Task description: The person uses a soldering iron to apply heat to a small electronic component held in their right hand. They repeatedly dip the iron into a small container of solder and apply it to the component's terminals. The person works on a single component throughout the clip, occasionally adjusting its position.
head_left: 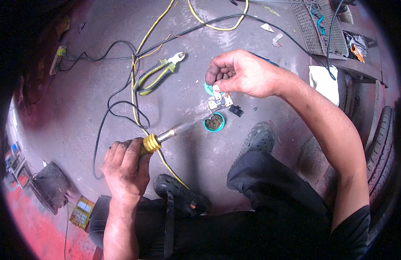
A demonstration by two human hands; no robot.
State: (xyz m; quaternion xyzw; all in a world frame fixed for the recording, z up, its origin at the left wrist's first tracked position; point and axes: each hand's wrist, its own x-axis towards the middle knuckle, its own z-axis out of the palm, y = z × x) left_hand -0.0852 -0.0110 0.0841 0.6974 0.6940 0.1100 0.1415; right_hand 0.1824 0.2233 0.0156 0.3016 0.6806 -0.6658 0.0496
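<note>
My left hand (129, 167) is wrapped round the yellow handle of what looks like a soldering iron (152, 143). Its metal shaft points up and right, and the far end is blurred close to a small white part with metal contacts (220, 102). Thumb and fingers of my right hand (239, 71) pinch that part at its upper edge. Just below lies a small round turquoise tin (214, 122) with dark, crumbly stuff inside. A turquoise lid (210, 89) shows partly behind my right fingertips. A small black plastic piece (236, 111) is on the floor right of the tin.
Cutting pliers (159, 74) with green and black handles lie on the grey floor. Yellow cable (133, 86) and black cable (116, 106) cross it. A power strip (58, 60) is at far left, a perforated metal panel (317, 28) at upper right. A tyre (380, 151) stands at right.
</note>
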